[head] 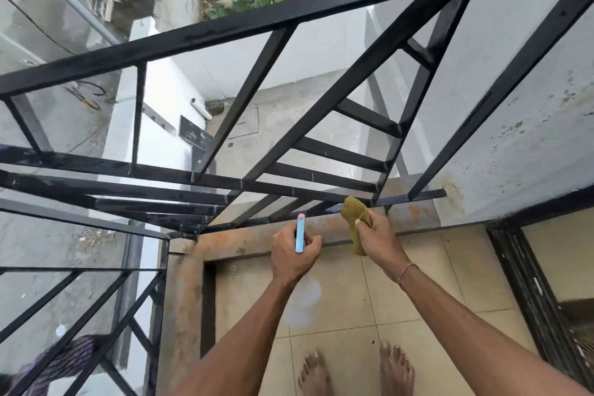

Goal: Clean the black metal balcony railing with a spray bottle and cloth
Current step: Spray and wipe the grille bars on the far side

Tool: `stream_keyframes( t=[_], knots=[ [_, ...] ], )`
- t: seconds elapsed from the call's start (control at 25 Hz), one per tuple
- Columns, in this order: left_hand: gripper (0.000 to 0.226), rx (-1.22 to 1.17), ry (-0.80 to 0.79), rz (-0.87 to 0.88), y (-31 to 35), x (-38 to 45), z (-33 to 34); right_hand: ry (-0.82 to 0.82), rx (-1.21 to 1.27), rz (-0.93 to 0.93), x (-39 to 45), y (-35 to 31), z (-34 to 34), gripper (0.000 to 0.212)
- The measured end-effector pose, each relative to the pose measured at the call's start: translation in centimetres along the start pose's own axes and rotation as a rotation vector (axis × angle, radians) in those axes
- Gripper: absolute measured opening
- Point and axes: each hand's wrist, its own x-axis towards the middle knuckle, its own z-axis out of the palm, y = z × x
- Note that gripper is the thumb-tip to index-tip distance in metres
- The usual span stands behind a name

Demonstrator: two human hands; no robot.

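Note:
The black metal railing [244,26] runs across the view from upper right to lower left, with slanted bars and short cross rungs. My left hand [291,254] grips a spray bottle [300,233] with a light blue head and pink tip; its pale translucent body hangs below my wrist. The nozzle points at the bottom rail. My right hand [376,231] holds an olive-yellow cloth [355,210], whose upper end touches the lowest rail near the right wall.
A rust-stained concrete curb [257,241] lies under the railing. Beige floor tiles [347,305] carry my bare feet [356,370]. A stained white wall [514,125] stands on the right, a dark door frame [527,286] lower right. Striped fabric [69,354] hangs lower left.

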Motion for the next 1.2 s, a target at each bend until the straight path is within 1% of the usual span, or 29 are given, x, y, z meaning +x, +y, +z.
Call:
stream_keyframes(
  t=[0.08,0.16,0.28,0.4,0.48,0.56,0.76,0.96,1.2],
  knots=[
    [0.024,0.009,0.033,-0.013,0.2,0.0,0.6,-0.009,-0.042,-0.015,0.4,-0.1,-0.5,0.018],
    [0.023,0.006,0.026,-0.004,0.3,0.0,1.2,-0.014,-0.061,-0.011,0.9,0.0,-0.8,0.017],
    [0.020,0.012,-0.079,0.042,-0.4,0.5,2.1,0.011,-0.109,0.004,1.5,0.3,-1.4,0.016],
    [0.021,0.019,-0.158,0.031,-0.9,0.8,3.2,0.017,-0.102,0.031,1.8,1.2,-2.2,0.015],
    [0.025,0.051,-0.160,-0.009,-0.8,1.0,4.2,-0.002,-0.063,0.028,1.7,1.6,-2.9,0.018],
    [0.023,0.100,-0.160,-0.027,-0.2,1.0,5.1,-0.015,-0.026,0.017,1.7,2.1,-3.6,0.021],
    [0.023,0.116,-0.184,0.006,0.1,1.4,6.9,-0.024,0.000,0.036,1.6,3.1,-5.0,0.030],
    [0.021,0.148,-0.164,0.009,1.4,1.6,8.8,-0.019,0.009,0.050,1.6,3.8,-6.1,0.027],
    [0.023,0.130,-0.200,0.062,2.7,1.3,10.6,-0.019,-0.035,0.064,2.0,4.3,-7.2,0.025]
  ],
)
